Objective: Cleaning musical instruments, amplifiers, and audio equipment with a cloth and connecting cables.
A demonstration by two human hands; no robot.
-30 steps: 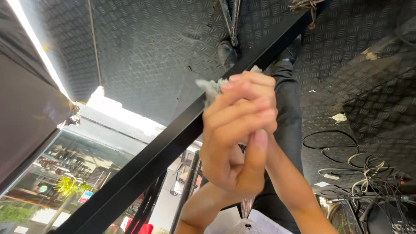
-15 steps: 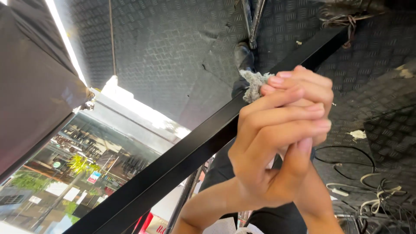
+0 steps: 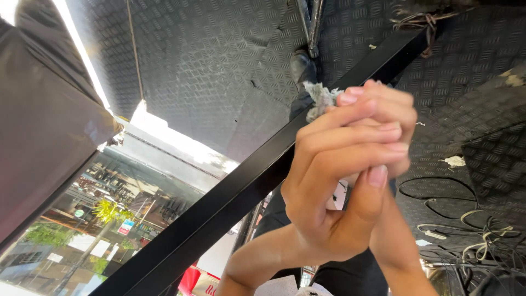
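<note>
Rag: one small wad of grey, frayed cloth sits at about twelve o'clock from the clasped hands, pressed against the black bar.

One black bar crosses the view from seven o'clock up to one o'clock. One dark sheet of raised-pattern metal fills the top and right, the largest thing in sight. One grey panel fills the nine o'clock side.

Two hands are stacked together at the centre-right. It looks like the left hand lies in front, fingers curled tight over the other, thumb laid across. The right hand is mostly hidden behind it, fingers folded shut; the rag pokes out from its top, so it seems to be pinched there, though exactly which fingers have it I cannot tell.

A tangle of black and white cables lies at four o'clock; the number is unclear. At seven o'clock, small square signs in blue, red and white show on a street front, beside one yellow-green plant.
</note>
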